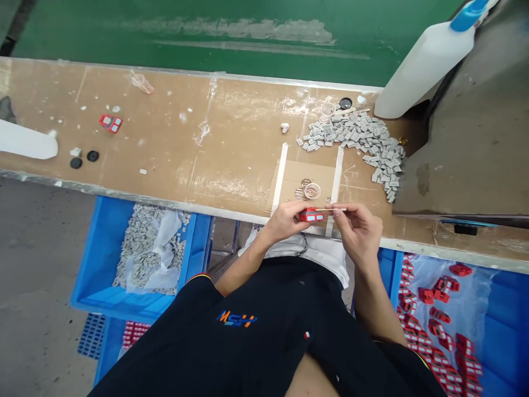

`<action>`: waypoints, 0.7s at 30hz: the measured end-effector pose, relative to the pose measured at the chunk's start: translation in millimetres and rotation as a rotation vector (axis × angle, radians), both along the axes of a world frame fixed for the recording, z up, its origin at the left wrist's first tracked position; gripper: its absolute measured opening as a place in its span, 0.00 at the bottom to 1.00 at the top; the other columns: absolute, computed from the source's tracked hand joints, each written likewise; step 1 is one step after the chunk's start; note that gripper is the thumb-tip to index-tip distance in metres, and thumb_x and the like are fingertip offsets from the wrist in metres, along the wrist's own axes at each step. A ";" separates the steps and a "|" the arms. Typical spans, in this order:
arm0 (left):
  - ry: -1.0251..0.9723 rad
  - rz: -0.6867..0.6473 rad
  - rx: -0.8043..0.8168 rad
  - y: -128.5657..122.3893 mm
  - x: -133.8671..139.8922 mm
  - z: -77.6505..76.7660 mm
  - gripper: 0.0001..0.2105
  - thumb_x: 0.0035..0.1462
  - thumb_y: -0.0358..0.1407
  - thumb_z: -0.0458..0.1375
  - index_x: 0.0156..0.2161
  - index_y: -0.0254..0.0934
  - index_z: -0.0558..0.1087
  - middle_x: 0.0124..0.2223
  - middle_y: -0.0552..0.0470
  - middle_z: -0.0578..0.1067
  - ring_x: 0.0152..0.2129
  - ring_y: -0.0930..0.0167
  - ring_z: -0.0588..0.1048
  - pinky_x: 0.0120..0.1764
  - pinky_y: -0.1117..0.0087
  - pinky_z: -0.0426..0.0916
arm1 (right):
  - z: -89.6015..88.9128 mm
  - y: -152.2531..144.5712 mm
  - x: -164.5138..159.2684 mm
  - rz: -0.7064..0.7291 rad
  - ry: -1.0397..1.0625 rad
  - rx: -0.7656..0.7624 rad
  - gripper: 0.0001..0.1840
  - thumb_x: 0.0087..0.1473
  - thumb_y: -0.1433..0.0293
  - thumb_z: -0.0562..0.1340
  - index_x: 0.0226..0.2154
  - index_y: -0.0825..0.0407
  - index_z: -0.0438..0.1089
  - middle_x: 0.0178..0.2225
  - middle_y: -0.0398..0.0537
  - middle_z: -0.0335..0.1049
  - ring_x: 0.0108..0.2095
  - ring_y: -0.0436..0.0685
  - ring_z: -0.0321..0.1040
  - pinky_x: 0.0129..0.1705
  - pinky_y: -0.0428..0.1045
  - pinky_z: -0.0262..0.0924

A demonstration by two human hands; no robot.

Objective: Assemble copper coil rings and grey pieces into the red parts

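Observation:
My left hand (285, 221) is closed on a small red toy car (311, 215) with pale windows, held at the table's front edge. In the fingers of my right hand (359, 227) is a thin wooden stick (330, 209), its left end at the car's top. Just beyond the car stands a small clear plastic cup (312, 191). Smears of a shiny substance (306, 183) lie beside the cup on a cardboard piece (322, 170) bordered by white tape strips.
Many small grey pieces (355, 132) are heaped at the right, near a white bottle (425, 66) with a blue top. Another red car (111, 123) lies at the left. Below, one blue bin (88, 259) holds pale pieces and another blue bin (506, 325) holds red cars.

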State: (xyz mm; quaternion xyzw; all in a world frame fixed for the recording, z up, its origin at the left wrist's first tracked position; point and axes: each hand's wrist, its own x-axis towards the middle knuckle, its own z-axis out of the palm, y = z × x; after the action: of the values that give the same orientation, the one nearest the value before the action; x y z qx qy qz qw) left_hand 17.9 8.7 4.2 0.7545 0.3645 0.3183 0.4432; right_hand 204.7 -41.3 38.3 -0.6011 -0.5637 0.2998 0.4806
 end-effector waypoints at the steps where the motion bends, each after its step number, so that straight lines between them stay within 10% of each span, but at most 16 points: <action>1: -0.007 0.000 0.004 -0.1 0.1 0.0 0.11 0.58 0.30 0.63 0.46 0.31 0.77 0.40 0.46 0.81 0.31 0.73 0.78 0.33 0.76 0.73 | -1.8 0.2 -1.2 0.005 -0.006 0.004 0.08 0.62 0.62 0.64 0.37 0.48 0.76 0.36 0.48 0.82 0.36 0.59 0.80 0.41 0.54 0.75; 21: -0.017 -0.023 0.066 -0.3 -2.4 -2.1 0.11 0.58 0.28 0.63 0.47 0.32 0.77 0.42 0.45 0.81 0.36 0.70 0.79 0.39 0.72 0.74 | 0.7 4.7 -10.8 0.046 -0.237 0.146 0.07 0.62 0.65 0.62 0.35 0.46 0.75 0.32 0.45 0.81 0.31 0.57 0.78 0.34 0.51 0.74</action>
State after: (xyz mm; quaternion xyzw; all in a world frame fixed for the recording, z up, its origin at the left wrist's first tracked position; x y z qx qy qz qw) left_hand 15.6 8.4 2.1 0.7703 0.3411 0.3314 0.4247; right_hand 193.9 -36.6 38.9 -0.5828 -0.6505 0.1957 0.4460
